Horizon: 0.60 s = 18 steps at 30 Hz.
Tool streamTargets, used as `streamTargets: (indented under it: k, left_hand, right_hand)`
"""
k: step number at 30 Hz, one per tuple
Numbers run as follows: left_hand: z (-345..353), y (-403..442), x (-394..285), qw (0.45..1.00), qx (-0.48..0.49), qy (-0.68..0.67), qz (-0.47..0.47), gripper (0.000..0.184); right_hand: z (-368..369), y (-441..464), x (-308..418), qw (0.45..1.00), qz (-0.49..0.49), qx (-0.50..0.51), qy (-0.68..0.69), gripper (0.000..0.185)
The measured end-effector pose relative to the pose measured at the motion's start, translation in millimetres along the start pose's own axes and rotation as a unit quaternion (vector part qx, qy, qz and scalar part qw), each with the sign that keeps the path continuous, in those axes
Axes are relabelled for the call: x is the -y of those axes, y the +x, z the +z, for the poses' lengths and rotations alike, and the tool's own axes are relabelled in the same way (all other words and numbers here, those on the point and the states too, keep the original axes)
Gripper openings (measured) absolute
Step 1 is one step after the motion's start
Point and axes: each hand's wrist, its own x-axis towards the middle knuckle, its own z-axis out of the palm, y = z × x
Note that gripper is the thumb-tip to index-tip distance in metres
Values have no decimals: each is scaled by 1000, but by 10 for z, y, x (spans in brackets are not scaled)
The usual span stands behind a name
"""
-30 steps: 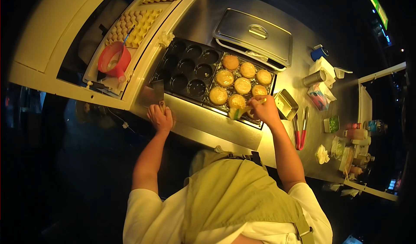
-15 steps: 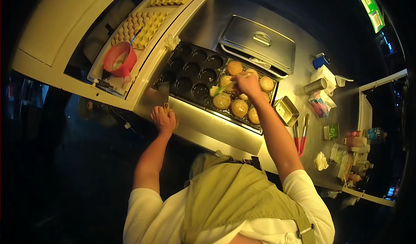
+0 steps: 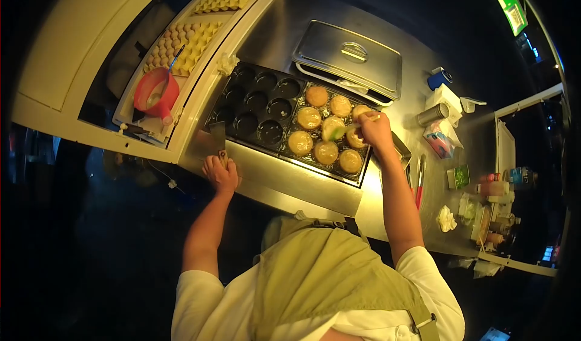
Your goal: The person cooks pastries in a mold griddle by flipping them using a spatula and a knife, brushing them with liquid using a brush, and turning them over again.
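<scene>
My left hand (image 3: 221, 174) is closed around the wooden handle of a metal scraper (image 3: 218, 134), its blade at the front left edge of the black pan with round wells (image 3: 256, 102). Over the right half of that pan, my right hand (image 3: 377, 134) grips a basting brush (image 3: 336, 134) with a greenish head and pale handle. The brush head rests at a round golden cake (image 3: 330, 123) in the middle row. Several more browned cakes (image 3: 326, 152) sit around it, glossy on top. My right hand partly covers the cakes at the right edge.
Behind the pan is a lidded steel tray (image 3: 351, 53). Egg trays (image 3: 184, 44) and a pink pot (image 3: 156, 96) stand on the left shelf. To the right are tongs (image 3: 419, 186), a steel shaker (image 3: 434, 116), chopped greens (image 3: 461, 175) and several bottles (image 3: 493, 188).
My right hand and the brush have moved right across the cakes, from the left column to the middle. My left hand still holds the scraper; the whole view has shifted slightly.
</scene>
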Motion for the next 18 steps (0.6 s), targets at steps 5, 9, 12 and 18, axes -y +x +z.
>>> streamTargets:
  k: [5,9,12,18]
  left_hand:
    - [-24,-3,-36,1000,5,-4,0,35]
    - [-41,-5,-39,1000,4,-6,3,35]
    - [-24,7,-50,1000,15,14,2,35]
    - [-52,16,-65,1000,17,9,-8,34]
  right_hand:
    - [-49,112,-354,998,-47,24,41,25]
    - [-359,-10,-406,999,-15,1,28,26]
    - [-358,-117,-340,997,-36,-13,65,25]
    - [-370,89,-409,1000,-11,5,15,26]
